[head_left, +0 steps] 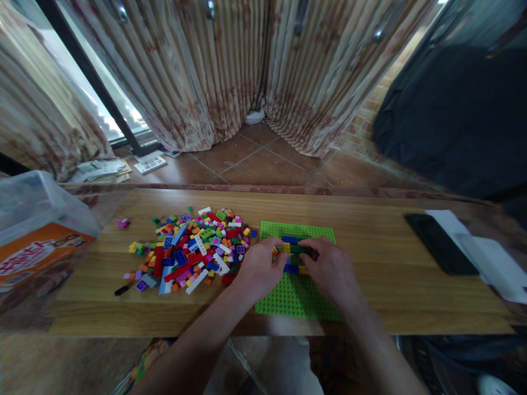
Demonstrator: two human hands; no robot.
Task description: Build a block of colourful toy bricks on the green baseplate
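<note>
Two bare hands at a small brick build, with clock directions read from the build and twelve o'clock pointing at the curtains (230, 82). The brick build (291, 269) is sitting on the green baseplate (274, 302), toward the plate's far half, and is occupying the gap between the two hands. The left hand (261, 266) is lying at about eight to nine o'clock and the right hand (331, 269) at about three to four, so that they are bracketing the build from opposite sides; neither is standing clearly nearer. The blue bricks (290, 240) of the far row and the mixed blue and yellow of the near row appear to be running along the nine-to-three line, directly between the hands; the fingers are hiding both ends, so the full long axis is not showing.

The left thumb and fingertips are drawing close together beside a yellow brick (286, 248); whether they are pinching it cannot be told. The right thumb and forefinger are curling about the end of a dark green brick (295, 249); whether they are gripping or merely touching it is likewise unclear.

The loose brick pile (193, 249) is spreading across the wooden table (395, 296) at nine o'clock, beyond the left hand. A dark flat slab (440, 244) is lying well apart at three o'clock, partly overlapping white paper.
</note>
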